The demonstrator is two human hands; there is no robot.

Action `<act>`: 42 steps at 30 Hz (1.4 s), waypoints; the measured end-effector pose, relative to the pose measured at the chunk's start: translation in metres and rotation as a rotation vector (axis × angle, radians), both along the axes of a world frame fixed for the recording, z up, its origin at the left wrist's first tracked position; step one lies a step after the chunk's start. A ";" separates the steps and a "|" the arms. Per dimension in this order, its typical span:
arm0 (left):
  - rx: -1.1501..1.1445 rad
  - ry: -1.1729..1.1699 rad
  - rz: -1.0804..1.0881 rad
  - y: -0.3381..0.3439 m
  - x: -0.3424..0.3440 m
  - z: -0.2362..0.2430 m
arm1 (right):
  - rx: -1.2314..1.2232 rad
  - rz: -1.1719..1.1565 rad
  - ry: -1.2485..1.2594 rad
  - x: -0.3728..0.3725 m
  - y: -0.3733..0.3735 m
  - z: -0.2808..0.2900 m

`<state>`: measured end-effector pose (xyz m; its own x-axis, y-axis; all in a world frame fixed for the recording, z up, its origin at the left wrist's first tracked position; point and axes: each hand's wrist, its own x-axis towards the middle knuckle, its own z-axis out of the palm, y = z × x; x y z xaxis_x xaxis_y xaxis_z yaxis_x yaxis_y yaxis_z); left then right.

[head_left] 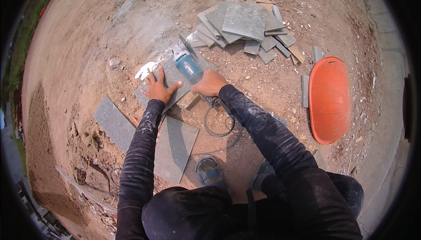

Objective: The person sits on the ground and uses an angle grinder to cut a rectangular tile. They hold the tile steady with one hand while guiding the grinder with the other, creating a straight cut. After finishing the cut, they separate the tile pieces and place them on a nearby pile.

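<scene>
My right hand (pixel 209 84) is wrapped round the rear of a teal and silver angle grinder (pixel 187 66). Its disc (pixel 186 44) stands on edge at the front, over the far side of a grey stone tile (pixel 168 74). On that same tile my left hand (pixel 160 88) lies with its fingers spread, to the left of the grinder. A pale, dusty patch borders the tile's far edge. Whether the disc touches the stone I cannot tell. The grinder's lower rear is hidden by my right hand.
Beyond lies a loose stack of grey tiles (pixel 244 20). An upturned orange basin (pixel 331 100) stands at the right. Nearer me are two more tiles, one leaning left (pixel 115 121) and one before my feet (pixel 176 148). A looped black cable (pixel 219 132) rests by my right forearm.
</scene>
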<state>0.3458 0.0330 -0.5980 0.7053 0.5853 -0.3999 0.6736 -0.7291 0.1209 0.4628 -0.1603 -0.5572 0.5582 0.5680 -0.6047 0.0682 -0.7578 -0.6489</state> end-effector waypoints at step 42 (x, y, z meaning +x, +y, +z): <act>0.018 -0.008 0.011 -0.001 0.000 0.003 | 0.014 -0.026 -0.010 -0.006 -0.005 0.001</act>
<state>0.3458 0.0319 -0.5948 0.7019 0.5999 -0.3841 0.6806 -0.7239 0.1131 0.4567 -0.1656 -0.5563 0.5784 0.5617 -0.5916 0.0552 -0.7504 -0.6586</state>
